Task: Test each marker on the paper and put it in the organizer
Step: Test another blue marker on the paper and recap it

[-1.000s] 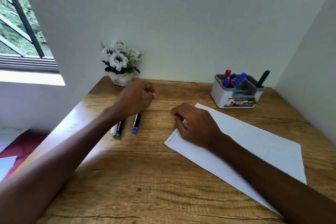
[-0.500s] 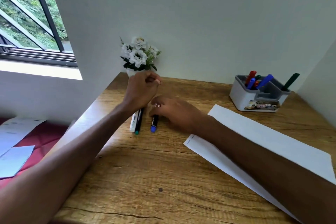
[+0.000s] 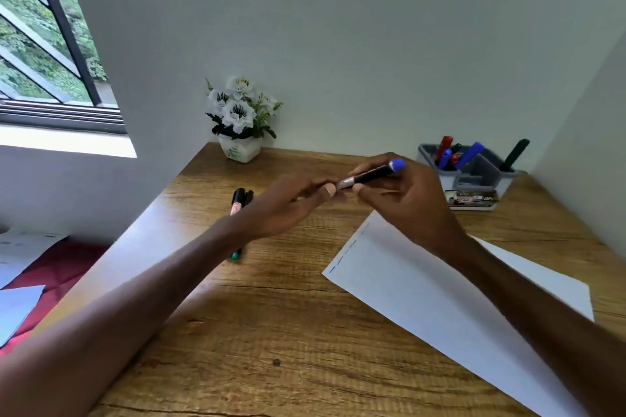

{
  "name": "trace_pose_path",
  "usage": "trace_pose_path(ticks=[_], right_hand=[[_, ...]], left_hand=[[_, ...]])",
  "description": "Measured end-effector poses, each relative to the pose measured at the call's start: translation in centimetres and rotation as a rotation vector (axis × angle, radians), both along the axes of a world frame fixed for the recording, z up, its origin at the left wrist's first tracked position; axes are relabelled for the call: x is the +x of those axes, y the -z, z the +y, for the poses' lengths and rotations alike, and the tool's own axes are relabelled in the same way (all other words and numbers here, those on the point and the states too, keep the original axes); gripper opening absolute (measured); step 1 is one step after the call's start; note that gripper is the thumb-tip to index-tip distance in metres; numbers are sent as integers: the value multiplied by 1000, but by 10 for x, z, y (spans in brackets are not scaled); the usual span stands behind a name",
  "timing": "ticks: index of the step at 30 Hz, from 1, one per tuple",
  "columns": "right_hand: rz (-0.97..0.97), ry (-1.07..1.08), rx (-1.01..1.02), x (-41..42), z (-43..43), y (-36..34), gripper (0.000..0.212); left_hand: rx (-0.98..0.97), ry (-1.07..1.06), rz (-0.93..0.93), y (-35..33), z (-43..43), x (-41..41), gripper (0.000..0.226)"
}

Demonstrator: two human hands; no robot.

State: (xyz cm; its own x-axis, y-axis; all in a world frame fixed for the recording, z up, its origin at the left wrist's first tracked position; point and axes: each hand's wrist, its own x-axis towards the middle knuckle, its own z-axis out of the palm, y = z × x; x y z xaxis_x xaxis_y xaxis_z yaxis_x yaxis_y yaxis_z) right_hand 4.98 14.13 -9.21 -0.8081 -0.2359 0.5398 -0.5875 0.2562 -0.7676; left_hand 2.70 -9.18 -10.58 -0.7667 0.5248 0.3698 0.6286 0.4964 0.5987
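My right hand [image 3: 406, 200] grips a black marker with a blue end [image 3: 372, 174], lifted above the desk and lying roughly level. My left hand [image 3: 291, 203] pinches the marker's left end with thumb and fingertips. Under my left forearm two more markers [image 3: 241, 201] lie side by side on the desk, one with a green tip. The white paper [image 3: 423, 291] lies at an angle to the right, with short pen marks along its left edge. The grey organizer [image 3: 474, 179] stands at the back right and holds several red, blue and green markers.
A small white pot of white flowers [image 3: 241, 118] stands at the back against the wall. Walls close the wooden desk [image 3: 271, 349] at the back and right. Left of the desk are a window and loose papers on a red surface [image 3: 50, 267].
My right hand picked the blue-ended marker up off the desk and carried it right. My left hand came over and took hold of its end. The view shifted left.
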Motion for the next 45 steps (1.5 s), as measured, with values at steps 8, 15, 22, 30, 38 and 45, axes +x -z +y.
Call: trace_pose_path(ticks=[8,15,22,30,38,45], right_hand=[[-411,-139,-297,10,23,13,12],[-432,-157,-212,11,20,12,12],[-432,-207,-159,12,29,7,17],[-477,-231,-180,13,29,3,18],[-453,-266,-155,13,33,-2,22],[-179,46,262,-5,64,0,21]], left_hand=[[148,-76,6,11,24,16,34],[289,3,-77,14,33,21,32],[284,107,-88,11,32,23,29],[234,129,-53,12,32,23,27],[169,100,44,8,27,18,28],[181,-110,54,5,17,14,29]])
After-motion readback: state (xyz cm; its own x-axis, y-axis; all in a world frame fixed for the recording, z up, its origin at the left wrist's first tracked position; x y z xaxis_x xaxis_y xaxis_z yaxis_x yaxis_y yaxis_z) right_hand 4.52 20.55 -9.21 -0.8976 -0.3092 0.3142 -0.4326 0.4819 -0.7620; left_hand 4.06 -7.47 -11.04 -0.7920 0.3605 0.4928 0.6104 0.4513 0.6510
